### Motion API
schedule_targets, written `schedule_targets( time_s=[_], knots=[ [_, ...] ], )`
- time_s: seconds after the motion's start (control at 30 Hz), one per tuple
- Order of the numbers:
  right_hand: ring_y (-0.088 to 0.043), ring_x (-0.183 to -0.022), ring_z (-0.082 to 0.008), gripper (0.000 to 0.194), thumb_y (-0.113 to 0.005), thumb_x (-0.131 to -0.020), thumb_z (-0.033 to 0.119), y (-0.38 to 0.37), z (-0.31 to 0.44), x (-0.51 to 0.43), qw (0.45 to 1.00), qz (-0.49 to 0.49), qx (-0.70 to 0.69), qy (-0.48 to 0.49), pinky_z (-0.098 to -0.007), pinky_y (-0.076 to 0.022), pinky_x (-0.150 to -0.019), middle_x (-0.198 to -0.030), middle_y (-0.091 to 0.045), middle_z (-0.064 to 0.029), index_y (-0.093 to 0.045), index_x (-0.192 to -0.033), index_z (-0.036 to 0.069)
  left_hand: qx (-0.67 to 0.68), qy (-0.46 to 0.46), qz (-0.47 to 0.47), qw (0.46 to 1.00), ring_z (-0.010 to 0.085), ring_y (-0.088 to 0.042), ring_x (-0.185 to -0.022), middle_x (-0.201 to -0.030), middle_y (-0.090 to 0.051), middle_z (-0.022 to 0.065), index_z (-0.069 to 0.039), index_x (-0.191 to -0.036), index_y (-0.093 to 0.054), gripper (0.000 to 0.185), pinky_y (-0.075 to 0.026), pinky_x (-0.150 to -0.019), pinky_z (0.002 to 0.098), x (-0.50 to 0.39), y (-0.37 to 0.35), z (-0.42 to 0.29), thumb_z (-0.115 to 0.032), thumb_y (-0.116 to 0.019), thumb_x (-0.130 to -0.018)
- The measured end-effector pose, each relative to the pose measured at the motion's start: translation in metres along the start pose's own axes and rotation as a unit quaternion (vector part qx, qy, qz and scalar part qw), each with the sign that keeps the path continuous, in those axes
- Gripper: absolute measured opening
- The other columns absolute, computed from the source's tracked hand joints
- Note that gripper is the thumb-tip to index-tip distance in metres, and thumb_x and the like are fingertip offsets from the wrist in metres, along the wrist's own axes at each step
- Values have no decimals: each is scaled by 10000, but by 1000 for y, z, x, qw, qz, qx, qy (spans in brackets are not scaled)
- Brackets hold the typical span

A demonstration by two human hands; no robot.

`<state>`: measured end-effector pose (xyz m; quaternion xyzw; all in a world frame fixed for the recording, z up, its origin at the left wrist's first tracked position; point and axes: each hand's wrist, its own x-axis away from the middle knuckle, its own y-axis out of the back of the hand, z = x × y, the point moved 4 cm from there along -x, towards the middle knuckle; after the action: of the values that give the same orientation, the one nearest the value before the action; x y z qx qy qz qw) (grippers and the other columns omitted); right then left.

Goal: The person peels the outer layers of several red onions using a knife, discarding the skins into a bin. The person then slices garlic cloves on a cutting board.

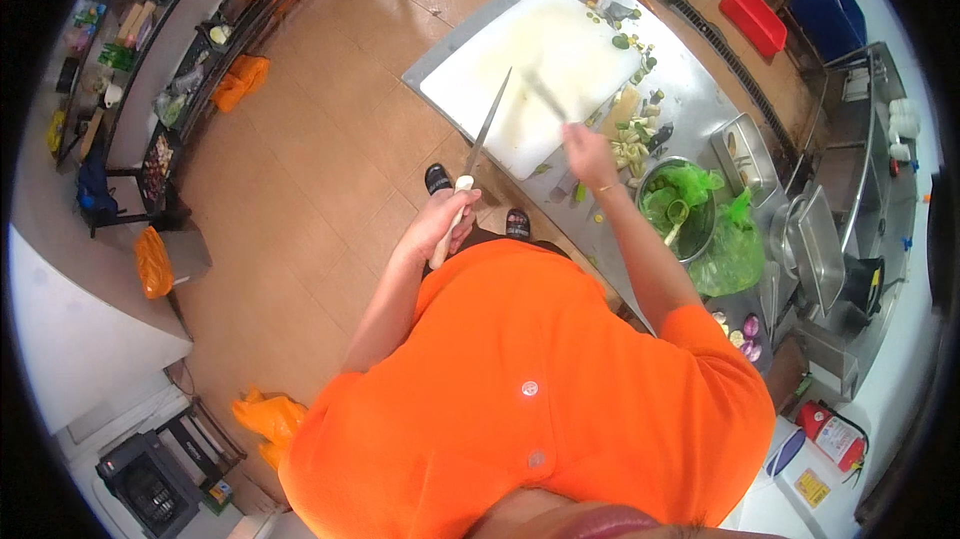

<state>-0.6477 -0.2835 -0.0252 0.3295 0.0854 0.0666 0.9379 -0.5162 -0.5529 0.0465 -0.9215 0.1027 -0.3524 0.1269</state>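
Note:
My left hand [442, 220] grips the pale handle of a long, tapering tool [489, 121], a sharpening steel or a narrow knife. Its tip points away from me, above the near edge of a white cutting board [480, 74]. In my right hand [590, 155] is a knife [547, 95], blurred by motion, its blade over the board. The two tools are apart. Cut pale vegetable pieces [631, 149] and green scraps [637, 51] lie along the board's right side on a steel table [675, 81].
Right of my right arm, a steel pot [709, 228] holds a green plastic bag and a ladle [676, 220]. Beside it stand another green bag [731, 258], a steel pan [744, 156] and purple onions [750, 336]. Shelves [142, 66] line the far left. A floor drain [720, 36] runs behind the table.

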Motion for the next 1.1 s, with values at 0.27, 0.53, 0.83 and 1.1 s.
schedule_targets(
  time_s=[0.27,0.53,0.83,1.1],
  knots=[
    [-725,-848,-393,460,-529,-1029,482,8,-45,-9,988,-13,-11,-151,-486,-560,-768,-905,-738,-221,-744,-992,77,-52,-32,-37,997,140,-403,-358,-495,-419,-2,-109,-777,-453,361,-335,-345,301,13,-4,-28,-345,-581,-1017],
    [-702,-822,-433,513,-487,-1052,509,-13,99,24,991,132,30,6,-497,-557,-751,-822,-700,-253,-726,-1002,58,-120,-20,-111,986,125,-411,-360,-516,-452,2,-107,-778,-483,354,-350,-343,288,14,-7,-14,-350,-606,-1004],
    [-708,-924,-428,506,-461,-1059,504,-10,131,30,974,209,69,48,-514,-548,-840,-935,-728,-240,-738,-1088,82,-195,-19,-131,972,130,-474,-411,-543,-482,7,-86,-746,-496,398,-398,-384,310,18,3,-10,-359,-593,-1020],
    [-712,-826,-415,511,-468,-1066,483,-24,75,36,989,148,12,8,-500,-552,-777,-856,-711,-251,-710,-987,40,-191,-7,-142,971,140,-503,-428,-551,-495,11,-76,-731,-502,427,-415,-402,315,29,21,-7,-381,-608,-1012]
  ],
)
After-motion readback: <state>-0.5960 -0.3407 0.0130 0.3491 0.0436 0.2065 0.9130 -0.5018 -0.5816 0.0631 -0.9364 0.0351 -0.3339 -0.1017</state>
